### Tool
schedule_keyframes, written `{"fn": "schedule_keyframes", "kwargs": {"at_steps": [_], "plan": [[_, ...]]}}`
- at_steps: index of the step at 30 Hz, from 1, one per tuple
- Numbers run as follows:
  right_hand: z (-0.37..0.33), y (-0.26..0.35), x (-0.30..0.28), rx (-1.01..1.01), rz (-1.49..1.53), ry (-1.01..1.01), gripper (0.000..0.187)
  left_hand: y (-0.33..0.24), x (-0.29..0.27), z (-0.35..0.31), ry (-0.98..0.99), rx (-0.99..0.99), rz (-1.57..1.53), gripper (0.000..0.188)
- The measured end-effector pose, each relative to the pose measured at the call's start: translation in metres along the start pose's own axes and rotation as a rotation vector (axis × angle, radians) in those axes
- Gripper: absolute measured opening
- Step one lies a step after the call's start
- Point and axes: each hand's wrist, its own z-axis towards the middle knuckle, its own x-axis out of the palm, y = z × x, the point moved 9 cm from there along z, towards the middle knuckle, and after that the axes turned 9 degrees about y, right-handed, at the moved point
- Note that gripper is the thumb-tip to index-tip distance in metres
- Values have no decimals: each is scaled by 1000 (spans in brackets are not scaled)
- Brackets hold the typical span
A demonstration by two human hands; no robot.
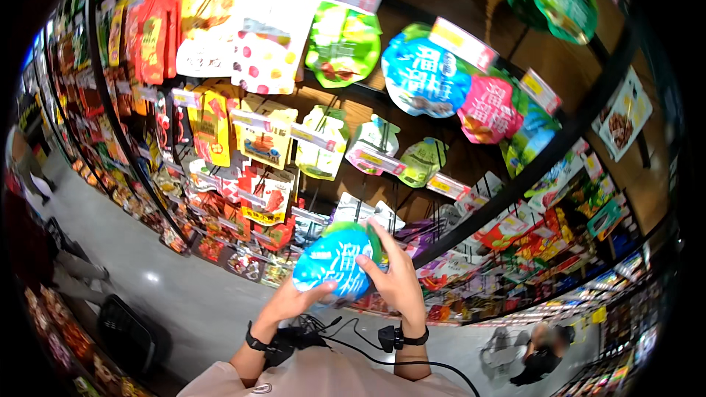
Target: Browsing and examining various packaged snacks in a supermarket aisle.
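One black basket (126, 331) sits at your lower left, on the grey floor (213, 298) of the aisle. Next come red stand-up pouches (153, 37), hanging on the upper row of the rack, then a yellow pouch (213, 129) on the row below and a white pouch with coloured dots (263, 59) above it. Your left hand (289, 300), with a black wristband (257, 338) behind it, grasps the lower left edge of a rounded blue snack pouch (331, 261), thumb laid on its front; the fingers behind are hidden. That pouch is in front of your chest, off the rack and held between both hands, with a green edge showing at its top. Your right hand (397, 279) grasps its right side, thumb pressed on the front and a finger reaching up along the edge. Farther right, above your hands, a similar blue pouch (423, 77) hangs beside a pink pouch (491, 110). Another person (543, 356) is low down in the aisle at your lower right
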Motion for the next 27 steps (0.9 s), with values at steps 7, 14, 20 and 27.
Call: {"fn": "schedule_keyframes", "kwargs": {"at_steps": [7, 14, 20, 27], "plan": [[29, 1, 30, -77, 162, -157, 8, -1, -56, -25, 151, -82, 462, 55], [96, 85, -129, -247, -284, -507, 12, -47, -120, -44, -29, 145, 388, 45], [150, 108, -221, -287, -223, -608, 28, -72, -157, -67, -68, 111, 482, 40], [175, 123, -266, -503, -210, -771, 24, -66, -172, -79, -114, 63, 445, 34]]}}
